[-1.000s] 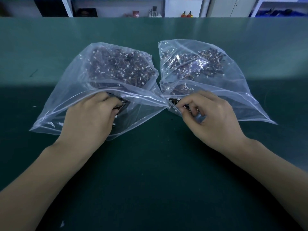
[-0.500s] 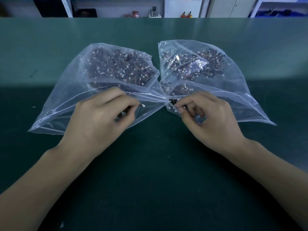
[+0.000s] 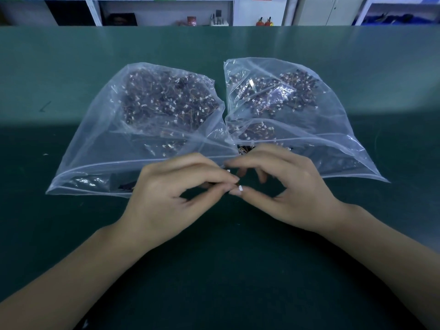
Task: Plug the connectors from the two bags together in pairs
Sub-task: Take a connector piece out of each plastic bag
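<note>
Centre frame, before both bags: your left hand (image 3: pixel 166 198) and right hand (image 3: pixel 285 194) each pinch a connector (image 3: pixel 240 187). Align housings squarely, then press straight together.

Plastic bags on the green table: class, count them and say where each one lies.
2. The left bag lies beyond the left hand; the right bag lies beside it, beyond the right hand. Their inner edges touch. None seems hidden.
</note>
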`<state>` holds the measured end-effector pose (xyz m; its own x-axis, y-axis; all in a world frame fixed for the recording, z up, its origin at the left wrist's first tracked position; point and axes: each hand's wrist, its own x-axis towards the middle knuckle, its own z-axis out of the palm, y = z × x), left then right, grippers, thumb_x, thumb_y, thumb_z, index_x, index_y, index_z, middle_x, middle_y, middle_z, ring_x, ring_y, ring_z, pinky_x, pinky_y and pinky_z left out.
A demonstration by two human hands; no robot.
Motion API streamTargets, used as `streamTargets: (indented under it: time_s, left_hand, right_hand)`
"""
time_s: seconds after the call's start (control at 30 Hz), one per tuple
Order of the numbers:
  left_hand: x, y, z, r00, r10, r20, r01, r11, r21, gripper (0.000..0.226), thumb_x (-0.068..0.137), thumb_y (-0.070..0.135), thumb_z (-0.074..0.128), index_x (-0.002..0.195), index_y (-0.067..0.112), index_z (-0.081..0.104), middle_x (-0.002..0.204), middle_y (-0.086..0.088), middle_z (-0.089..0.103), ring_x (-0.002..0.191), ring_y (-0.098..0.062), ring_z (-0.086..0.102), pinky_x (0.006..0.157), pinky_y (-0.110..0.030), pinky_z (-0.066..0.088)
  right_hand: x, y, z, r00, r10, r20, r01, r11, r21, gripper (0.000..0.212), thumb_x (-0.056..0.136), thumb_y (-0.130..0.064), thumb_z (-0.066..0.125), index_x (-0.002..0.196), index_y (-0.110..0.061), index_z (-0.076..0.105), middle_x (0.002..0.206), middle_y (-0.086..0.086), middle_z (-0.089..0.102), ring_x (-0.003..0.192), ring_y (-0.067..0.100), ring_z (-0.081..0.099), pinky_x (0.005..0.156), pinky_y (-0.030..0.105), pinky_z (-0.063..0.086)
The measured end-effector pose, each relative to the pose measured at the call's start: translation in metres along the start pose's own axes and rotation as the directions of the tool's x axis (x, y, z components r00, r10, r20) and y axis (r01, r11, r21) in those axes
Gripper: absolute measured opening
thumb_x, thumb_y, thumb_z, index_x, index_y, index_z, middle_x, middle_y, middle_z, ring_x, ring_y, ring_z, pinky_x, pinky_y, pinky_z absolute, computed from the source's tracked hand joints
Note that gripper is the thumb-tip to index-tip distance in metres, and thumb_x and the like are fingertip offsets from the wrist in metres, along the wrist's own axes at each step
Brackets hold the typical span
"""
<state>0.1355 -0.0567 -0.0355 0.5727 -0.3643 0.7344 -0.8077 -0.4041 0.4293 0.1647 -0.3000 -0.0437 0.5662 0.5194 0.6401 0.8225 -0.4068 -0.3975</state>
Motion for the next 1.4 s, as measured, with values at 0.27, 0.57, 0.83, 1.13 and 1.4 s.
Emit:
streamTargets:
  time_s: [0.27,0.57,0.83,1.13,1.4]
  left_hand:
    - [-0.0011,-0.0021,0.002,0.999,-0.048,0.011,0.048,0.998,-0.038,0.017,0.09,0.018,0.086,0.106,0.014,0.081,0.098,0.003,0.078,0.087,-0.011,0.074,0.076,-0.024,0.058]
    - [-0.003,-0.0047,0.0009,0.997,-0.045,-0.066,0.047,0.999,0.027,0.024,0.094,0.013,0.084,0.116,0.008,0.078,0.105,0.0,0.079,0.095,-0.006,0.076,0.084,-0.022,0.063]
    - [-0.0032,-0.006,0.0001,0.996,-0.05,-0.076,0.056,0.996,0.071,0.023,0.094,0.018,0.085,0.114,0.007,0.08,0.099,0.002,0.078,0.094,-0.001,0.074,0.083,-0.017,0.061]
    - [-0.0018,-0.0036,0.0006,0.998,-0.043,-0.047,0.046,0.996,0.074,0.011,0.094,0.015,0.083,0.104,0.009,0.083,0.093,0.001,0.078,0.082,-0.008,0.073,0.072,-0.027,0.06]
    - [-0.0009,-0.0017,-0.0022,0.995,-0.075,-0.062,0.079,0.994,0.071,0.007,0.093,0.012,0.083,0.096,0.006,0.082,0.089,0.002,0.076,0.083,-0.005,0.072,0.075,-0.018,0.057]
  right_hand:
    - [-0.0011,-0.0007,0.0024,1.0,0.003,0.014,-0.003,1.0,0.015,0.007,0.098,-0.013,0.076,0.1,-0.007,0.079,0.094,-0.001,0.071,0.077,0.003,0.057,0.071,0.021,0.047]
    - [-0.0019,0.0002,0.0023,0.997,0.078,0.011,-0.078,0.997,0.029,0.003,0.097,-0.011,0.074,0.099,-0.012,0.076,0.09,-0.005,0.069,0.068,0.02,0.06,0.065,0.026,0.047]
    - [-0.0011,0.0015,0.0011,0.992,0.068,-0.109,-0.069,0.998,-0.004,0.007,0.101,-0.011,0.069,0.101,-0.007,0.074,0.086,-0.007,0.071,0.072,0.006,0.058,0.072,0.008,0.038]
    - [-0.0016,0.0004,-0.0001,0.998,-0.006,-0.068,0.0,0.995,-0.1,0.007,0.101,-0.013,0.073,0.104,-0.01,0.079,0.095,-0.014,0.071,0.078,-0.006,0.056,0.078,0.006,0.039]
    - [0.0,-0.0001,-0.0014,0.993,-0.019,-0.119,0.004,0.992,-0.124,0.007,0.1,-0.011,0.074,0.103,-0.008,0.079,0.092,-0.006,0.074,0.075,0.007,0.06,0.078,0.008,0.041]
